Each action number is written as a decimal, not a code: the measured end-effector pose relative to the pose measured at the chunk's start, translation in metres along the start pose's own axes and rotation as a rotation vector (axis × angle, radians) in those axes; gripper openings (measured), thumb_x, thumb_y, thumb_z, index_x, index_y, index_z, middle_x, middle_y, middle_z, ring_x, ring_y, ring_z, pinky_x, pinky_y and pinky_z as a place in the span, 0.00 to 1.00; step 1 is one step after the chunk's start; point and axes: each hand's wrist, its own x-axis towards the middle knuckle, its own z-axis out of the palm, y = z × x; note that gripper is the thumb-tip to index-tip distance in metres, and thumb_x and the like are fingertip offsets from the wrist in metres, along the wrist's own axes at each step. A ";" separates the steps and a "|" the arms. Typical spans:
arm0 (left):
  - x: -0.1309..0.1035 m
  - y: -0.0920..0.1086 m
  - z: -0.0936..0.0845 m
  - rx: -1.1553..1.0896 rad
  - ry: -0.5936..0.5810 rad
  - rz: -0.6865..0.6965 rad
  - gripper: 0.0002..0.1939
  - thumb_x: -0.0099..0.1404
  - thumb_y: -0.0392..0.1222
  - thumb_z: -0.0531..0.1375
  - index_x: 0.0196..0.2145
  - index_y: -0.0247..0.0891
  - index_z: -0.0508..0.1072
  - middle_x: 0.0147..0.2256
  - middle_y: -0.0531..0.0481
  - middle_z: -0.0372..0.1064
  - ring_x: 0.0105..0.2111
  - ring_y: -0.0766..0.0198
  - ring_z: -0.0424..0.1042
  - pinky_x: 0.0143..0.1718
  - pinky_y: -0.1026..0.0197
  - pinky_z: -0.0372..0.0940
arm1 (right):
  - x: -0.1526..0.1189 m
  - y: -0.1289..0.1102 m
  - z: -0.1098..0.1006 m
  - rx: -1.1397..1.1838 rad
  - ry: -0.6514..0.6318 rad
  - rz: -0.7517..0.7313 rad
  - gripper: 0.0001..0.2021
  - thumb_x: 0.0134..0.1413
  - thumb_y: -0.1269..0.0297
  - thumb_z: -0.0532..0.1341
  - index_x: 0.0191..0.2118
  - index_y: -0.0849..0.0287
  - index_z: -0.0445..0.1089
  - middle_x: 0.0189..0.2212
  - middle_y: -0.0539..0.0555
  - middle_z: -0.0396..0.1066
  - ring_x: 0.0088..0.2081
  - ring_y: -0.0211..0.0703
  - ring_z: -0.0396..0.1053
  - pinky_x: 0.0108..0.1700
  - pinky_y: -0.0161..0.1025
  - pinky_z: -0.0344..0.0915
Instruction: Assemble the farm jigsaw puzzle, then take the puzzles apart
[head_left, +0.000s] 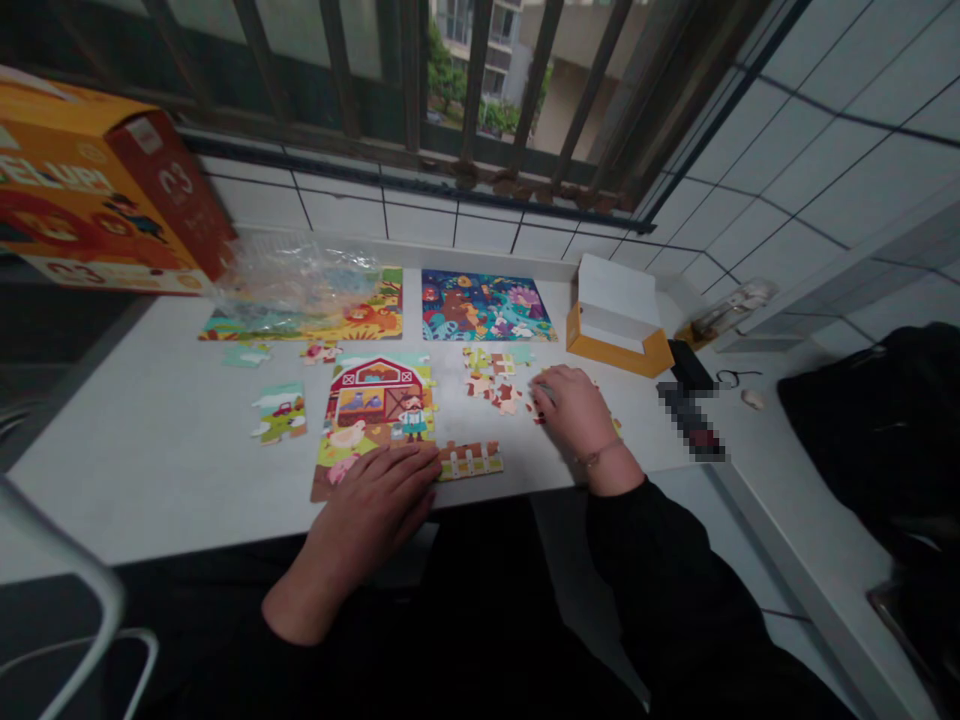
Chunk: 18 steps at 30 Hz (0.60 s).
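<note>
A partly joined jigsaw puzzle [382, 400] with a red barn, a farmer and a hen lies on the white table. My left hand [390, 485] rests flat over its lower right part, fingers stretched out. Beside those fingertips, a joined strip with a white fence [471, 461] touches the puzzle's lower right edge. To the right, my right hand [574, 410] is curled, its fingertips drawn together at a small puzzle piece; the hand partly hides it. Close by lie loose brown-and-white cow pieces [506, 398] and green pieces [480, 360].
Several joined sky-and-car pieces [281, 412] lie left of the barn. Behind are a blue animal picture [487, 305], a yellow picture [375, 315] under clear plastic wrap [292, 280], and an open yellow box [619, 335]. A large orange carton [105, 190] stands at back left.
</note>
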 end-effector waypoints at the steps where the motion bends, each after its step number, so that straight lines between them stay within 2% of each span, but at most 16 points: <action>1: 0.000 0.000 0.000 -0.003 -0.002 -0.002 0.19 0.79 0.43 0.59 0.64 0.46 0.74 0.65 0.47 0.75 0.65 0.47 0.72 0.63 0.40 0.67 | 0.015 -0.001 0.000 0.008 -0.025 -0.029 0.12 0.72 0.66 0.60 0.53 0.61 0.80 0.52 0.63 0.80 0.55 0.58 0.73 0.61 0.51 0.66; 5: 0.001 0.000 -0.001 -0.020 0.002 -0.011 0.19 0.78 0.44 0.60 0.64 0.46 0.75 0.65 0.46 0.76 0.65 0.47 0.73 0.63 0.40 0.68 | 0.070 -0.004 0.007 0.018 -0.190 -0.131 0.23 0.67 0.67 0.68 0.65 0.62 0.73 0.63 0.65 0.76 0.62 0.57 0.72 0.65 0.49 0.65; 9: 0.001 0.001 -0.001 -0.024 -0.004 -0.012 0.19 0.78 0.42 0.60 0.64 0.45 0.76 0.64 0.45 0.76 0.65 0.47 0.73 0.62 0.40 0.69 | 0.100 -0.002 0.014 0.019 -0.321 -0.147 0.29 0.59 0.70 0.75 0.65 0.61 0.74 0.60 0.65 0.78 0.58 0.57 0.76 0.61 0.49 0.68; 13: 0.000 0.002 0.000 -0.035 0.014 -0.010 0.19 0.78 0.41 0.61 0.64 0.46 0.75 0.64 0.45 0.76 0.65 0.47 0.73 0.64 0.39 0.68 | 0.110 0.000 0.011 0.013 -0.331 -0.128 0.33 0.52 0.70 0.79 0.64 0.61 0.74 0.55 0.65 0.79 0.51 0.55 0.76 0.55 0.46 0.68; 15: 0.000 0.002 0.000 -0.042 0.016 -0.014 0.19 0.77 0.41 0.62 0.64 0.46 0.75 0.64 0.45 0.76 0.65 0.48 0.72 0.64 0.38 0.68 | 0.107 0.001 0.003 0.023 -0.296 -0.107 0.26 0.54 0.69 0.77 0.59 0.60 0.77 0.50 0.62 0.80 0.47 0.52 0.74 0.50 0.43 0.67; 18: 0.001 0.001 0.000 -0.048 0.012 -0.010 0.19 0.77 0.40 0.62 0.63 0.45 0.75 0.64 0.45 0.76 0.65 0.48 0.72 0.64 0.38 0.68 | 0.087 0.001 -0.012 0.084 -0.217 -0.013 0.05 0.65 0.65 0.69 0.42 0.60 0.80 0.36 0.55 0.78 0.38 0.46 0.71 0.41 0.39 0.61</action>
